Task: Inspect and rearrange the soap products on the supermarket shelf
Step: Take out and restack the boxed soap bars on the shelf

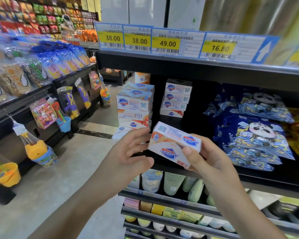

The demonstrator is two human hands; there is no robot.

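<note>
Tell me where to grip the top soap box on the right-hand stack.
Pinch the top soap box across its two short ends, coming straight in from the shelf front. Its long face looks outward, the shelf above crowds a top grasp, and the gaps beside the stack leave finger room.

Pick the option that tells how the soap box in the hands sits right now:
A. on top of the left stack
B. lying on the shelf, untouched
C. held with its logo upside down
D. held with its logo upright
C: the right hand grips the soap box, and the brand logo on it reads inverted, while the left hand touches its end.
</note>
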